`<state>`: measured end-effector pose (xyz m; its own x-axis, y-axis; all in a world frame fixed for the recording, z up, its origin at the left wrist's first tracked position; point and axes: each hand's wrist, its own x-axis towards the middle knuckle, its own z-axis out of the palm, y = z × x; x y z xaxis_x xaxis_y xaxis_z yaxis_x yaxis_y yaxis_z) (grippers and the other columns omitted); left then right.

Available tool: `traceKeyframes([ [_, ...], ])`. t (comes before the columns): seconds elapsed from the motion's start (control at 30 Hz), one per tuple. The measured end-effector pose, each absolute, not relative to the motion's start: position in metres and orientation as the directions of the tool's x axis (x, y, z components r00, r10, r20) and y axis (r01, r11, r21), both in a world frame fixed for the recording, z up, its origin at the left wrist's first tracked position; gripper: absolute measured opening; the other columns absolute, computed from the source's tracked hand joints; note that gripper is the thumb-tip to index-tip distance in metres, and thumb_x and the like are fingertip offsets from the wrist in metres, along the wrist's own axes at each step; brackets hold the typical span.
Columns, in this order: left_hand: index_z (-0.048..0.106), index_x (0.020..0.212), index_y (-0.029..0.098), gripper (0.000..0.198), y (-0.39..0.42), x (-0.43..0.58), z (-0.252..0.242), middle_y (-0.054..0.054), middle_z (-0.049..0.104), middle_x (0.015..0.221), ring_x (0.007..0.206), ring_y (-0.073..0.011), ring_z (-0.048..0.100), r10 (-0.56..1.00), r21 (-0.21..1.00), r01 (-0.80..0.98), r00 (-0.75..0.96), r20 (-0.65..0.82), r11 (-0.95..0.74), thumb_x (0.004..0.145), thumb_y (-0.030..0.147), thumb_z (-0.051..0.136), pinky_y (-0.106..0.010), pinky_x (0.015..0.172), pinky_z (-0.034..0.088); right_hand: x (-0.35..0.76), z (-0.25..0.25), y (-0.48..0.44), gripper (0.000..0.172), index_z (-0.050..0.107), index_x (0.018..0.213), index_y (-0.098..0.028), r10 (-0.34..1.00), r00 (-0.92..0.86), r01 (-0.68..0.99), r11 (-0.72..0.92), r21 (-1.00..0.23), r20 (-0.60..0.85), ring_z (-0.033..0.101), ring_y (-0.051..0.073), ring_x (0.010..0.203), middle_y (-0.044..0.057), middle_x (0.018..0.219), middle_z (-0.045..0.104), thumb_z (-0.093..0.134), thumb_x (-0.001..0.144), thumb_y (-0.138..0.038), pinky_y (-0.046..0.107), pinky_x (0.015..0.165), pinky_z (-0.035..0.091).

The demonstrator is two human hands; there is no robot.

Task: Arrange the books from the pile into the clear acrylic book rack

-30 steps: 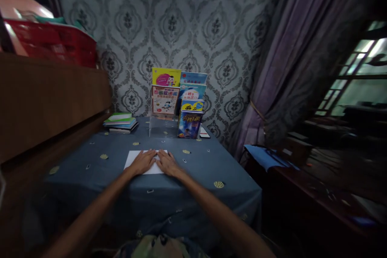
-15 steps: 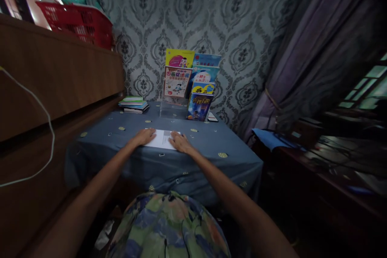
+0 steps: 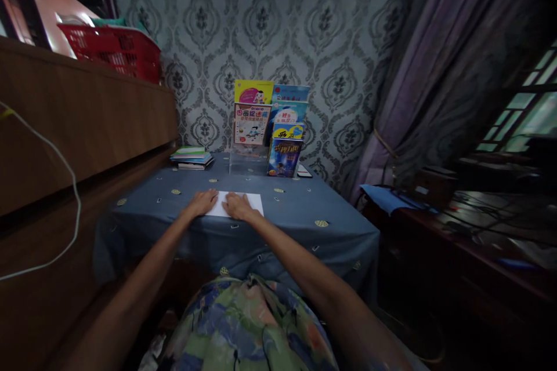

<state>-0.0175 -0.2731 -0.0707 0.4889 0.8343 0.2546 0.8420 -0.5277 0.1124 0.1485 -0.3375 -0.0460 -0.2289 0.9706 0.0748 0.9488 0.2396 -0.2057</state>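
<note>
A white sheet or open booklet (image 3: pixel 255 203) lies flat near the front edge of the cloth-covered table (image 3: pixel 300 208). Flat against its left edge rests my left hand (image 3: pixel 202 202), fingers stretched forward. My right hand (image 3: pixel 237 206) lies across the middle of the white paper with its fingers extended. Neither hand grips anything. Whatever print is under my right hand is hidden.
Picture books (image 3: pixel 285 156) stand in a clear display rack (image 3: pixel 249 167) at the back of the table. A book stack (image 3: pixel 191 158) lies at the back left. A red basket (image 3: pixel 115 49) sits on the wooden cabinet (image 3: pixel 87 110). A curtain (image 3: pixel 391 104) hangs right.
My right hand has slid left from the right part of the paper to its middle, leaving the right part bare and covering the grey printed block. My left hand has shifted slightly left.
</note>
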Motion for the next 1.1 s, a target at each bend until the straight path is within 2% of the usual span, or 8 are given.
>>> traceKeyframes([
  [0.17, 0.059, 0.13, 0.024, 0.038, -0.276, -0.017, -0.067, -0.007, 0.057, 0.144, 0.135, -0.0235, 0.051, 0.837, 0.092, 0.846, 0.494, 0.235, -0.525, 0.1, 0.026, 0.036, -0.039, 0.111, 0.039, 0.148, -0.047, -0.331, 0.051, 0.044, 0.145, -0.014, 0.979, -0.198, 0.953, 0.206, -0.221, 0.057, 0.029, 0.023, 0.148, 0.015, 0.159, 0.036, 0.03, 0.104, -0.04, 0.049, 0.12, 0.02],
  [0.4, 0.06, 0.128, 0.024, 0.036, -0.277, -0.015, -0.07, -0.007, 0.056, 0.145, 0.136, -0.0244, 0.05, 0.853, 0.103, 0.858, 0.473, 0.221, -0.503, 0.101, 0.027, 0.036, -0.039, 0.11, 0.039, 0.216, -0.053, -0.341, 0.051, 0.041, 0.148, -0.014, 0.997, -0.065, 0.983, 0.069, -0.17, 0.033, 0.028, 0.026, 0.149, 0.016, 0.16, 0.032, 0.03, 0.103, -0.037, 0.051, 0.119, 0.019],
  [0.53, 0.06, 0.126, 0.025, 0.034, -0.276, -0.02, -0.069, -0.005, 0.056, 0.145, 0.136, -0.0223, 0.05, 0.85, 0.093, 0.858, 0.476, 0.225, -0.505, 0.101, 0.027, 0.038, -0.036, 0.11, 0.04, 0.233, -0.061, -0.35, 0.053, 0.038, 0.15, -0.014, 0.998, -0.049, 0.988, 0.054, -0.144, 0.043, 0.026, 0.025, 0.15, 0.016, 0.16, 0.031, 0.029, 0.103, -0.037, 0.051, 0.12, 0.018],
  [0.7, 0.065, 0.118, 0.018, 0.033, -0.292, 0.001, -0.066, -0.014, 0.064, 0.132, 0.125, -0.0267, 0.059, 0.83, 0.051, 0.85, 0.498, 0.25, -0.525, 0.1, 0.019, 0.036, -0.046, 0.11, 0.039, 0.235, -0.067, -0.353, 0.053, 0.04, 0.149, -0.015, 0.995, -0.063, 0.988, 0.074, -0.135, 0.081, 0.027, 0.024, 0.149, 0.014, 0.159, 0.034, 0.028, 0.103, -0.039, 0.05, 0.12, 0.018],
  [0.77, 0.064, 0.118, 0.018, 0.033, -0.31, 0.025, -0.069, -0.013, 0.065, 0.132, 0.125, -0.0252, 0.059, 0.788, 0.038, 0.809, 0.559, 0.258, -0.587, 0.101, 0.019, 0.036, -0.046, 0.112, 0.037, 0.236, -0.068, -0.352, 0.053, 0.04, 0.149, -0.014, 0.994, -0.065, 0.988, 0.077, -0.131, 0.092, 0.028, 0.024, 0.149, 0.015, 0.159, 0.034, 0.028, 0.103, -0.04, 0.051, 0.119, 0.019],
  [0.87, 0.055, 0.134, 0.018, 0.038, -0.341, 0.064, -0.079, -0.012, 0.057, 0.143, 0.134, -0.022, 0.051, 0.702, 0.027, 0.726, 0.653, 0.285, -0.687, 0.103, 0.03, 0.036, -0.041, 0.115, 0.035, 0.238, -0.072, -0.348, 0.051, 0.041, 0.148, -0.014, 0.992, -0.067, 0.99, 0.08, -0.117, 0.11, 0.031, 0.025, 0.148, 0.017, 0.158, 0.035, 0.029, 0.103, -0.036, 0.053, 0.119, 0.02],
  [0.97, 0.044, 0.143, 0.011, 0.049, -0.362, 0.08, -0.087, -0.018, 0.047, 0.15, 0.143, -0.0254, 0.041, 0.679, 0.019, 0.711, 0.664, 0.313, -0.703, 0.104, 0.039, 0.036, -0.045, 0.118, 0.029, 0.24, -0.075, -0.346, 0.048, 0.043, 0.147, -0.016, 0.989, -0.079, 0.99, 0.092, -0.108, 0.123, 0.03, 0.025, 0.148, 0.016, 0.158, 0.037, 0.03, 0.103, -0.031, 0.053, 0.118, 0.02],
  [1.1, 0.039, 0.148, 0.011, 0.059, -0.362, 0.048, -0.09, -0.018, 0.04, 0.155, 0.147, -0.0276, 0.033, 0.695, -0.024, 0.732, 0.656, 0.293, -0.681, 0.101, 0.047, 0.039, -0.05, 0.119, 0.026, 0.239, -0.075, -0.346, 0.049, 0.043, 0.147, -0.015, 0.987, -0.086, 0.987, 0.103, -0.122, 0.133, 0.03, 0.026, 0.148, 0.016, 0.157, 0.039, 0.03, 0.103, -0.032, 0.053, 0.118, 0.022],
])
